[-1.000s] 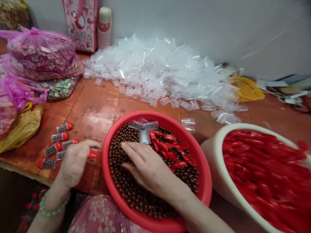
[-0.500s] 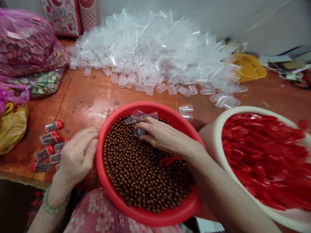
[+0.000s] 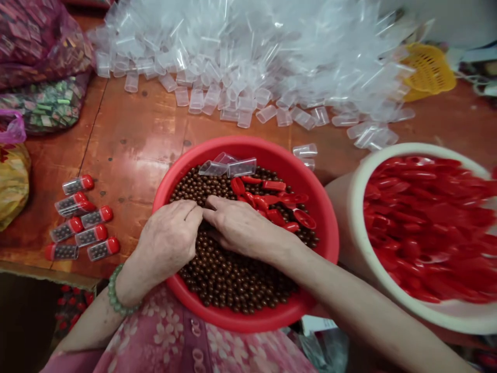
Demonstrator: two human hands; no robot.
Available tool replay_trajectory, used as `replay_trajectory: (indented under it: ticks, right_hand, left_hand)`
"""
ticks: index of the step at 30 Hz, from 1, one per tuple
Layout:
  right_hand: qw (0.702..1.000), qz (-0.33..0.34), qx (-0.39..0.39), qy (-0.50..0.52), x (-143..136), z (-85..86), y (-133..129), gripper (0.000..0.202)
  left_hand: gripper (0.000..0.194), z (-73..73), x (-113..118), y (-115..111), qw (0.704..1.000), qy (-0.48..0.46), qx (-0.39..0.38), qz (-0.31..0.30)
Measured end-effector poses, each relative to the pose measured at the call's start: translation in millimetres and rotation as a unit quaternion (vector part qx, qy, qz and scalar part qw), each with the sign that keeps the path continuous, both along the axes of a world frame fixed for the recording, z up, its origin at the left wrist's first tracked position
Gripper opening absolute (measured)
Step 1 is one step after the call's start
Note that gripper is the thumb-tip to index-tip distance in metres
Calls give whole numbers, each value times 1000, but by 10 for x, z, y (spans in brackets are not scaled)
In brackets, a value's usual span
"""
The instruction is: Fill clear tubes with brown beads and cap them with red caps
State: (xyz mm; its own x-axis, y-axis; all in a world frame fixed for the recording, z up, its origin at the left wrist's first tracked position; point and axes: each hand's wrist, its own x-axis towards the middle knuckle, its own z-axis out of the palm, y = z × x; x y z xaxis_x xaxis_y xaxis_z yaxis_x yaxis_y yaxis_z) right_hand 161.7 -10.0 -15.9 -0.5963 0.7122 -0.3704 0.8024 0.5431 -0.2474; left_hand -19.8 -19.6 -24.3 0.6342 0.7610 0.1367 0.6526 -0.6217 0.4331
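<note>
A red basin (image 3: 330,233) holds many small brown balls (image 3: 240,282). Over them my left hand (image 3: 171,235) and my right hand (image 3: 236,223) meet, fingertips touching. Both are closed with curled fingers, and whatever lies between them is hidden. Just beyond the hands, several clear plastic tubes (image 3: 243,167) rest on the balls at the basin's far side. Red plastic caps (image 3: 272,202) lie loose on the balls to the right of the tubes, above my right hand.
Several ball-filled tubes with red caps (image 3: 91,235) lie on the wooden table (image 3: 143,129) at left. A white bucket of red caps (image 3: 359,217) stands at right. Clear tubes (image 3: 248,67) are heaped behind, beside a yellow basket (image 3: 430,70). Filled bags (image 3: 42,103) sit back left.
My left hand has moved from the basin's left rim in over the balls, meeting my right hand. The right has drawn back from the clear tubes. More red caps now show in the basin.
</note>
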Motion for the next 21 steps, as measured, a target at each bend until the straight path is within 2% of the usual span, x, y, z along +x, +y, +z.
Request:
replay_trajectory:
  ticks: [4,7,9,12,14,15,17,21]
  right_hand:
    - [992,8,-114,55,40,-26,-46,28]
    - [960,-28,-252,116,110,-79,37,25]
    - [910,-62,-369,179,173,-154,111,31]
    - [792,-115,-525,290,259,-278,181,35]
    - [721,-143,-582,348,294,-328,192,35]
    - [697,-151,-596,370,303,-339,190,36]
    - [670,-155,-607,399,307,-341,182,37]
    - [665,-144,-604,415,310,-301,170,41]
  left_hand:
    - [25,-11,-4,-1,1000,-27,-10,-4]
    - [23,1,-28,-1,998,-60,-13,-18]
    - [23,44,-57,7,996,-75,-30,-48]
    - [22,144,-103,25,985,-100,-88,-106]
    - [26,197,-114,35,976,-110,-131,-132]
    - [30,211,-108,37,974,-105,-147,-136]
    - [32,208,-75,38,975,-82,-164,-126]
    - [16,157,13,41,971,-86,-193,-113]
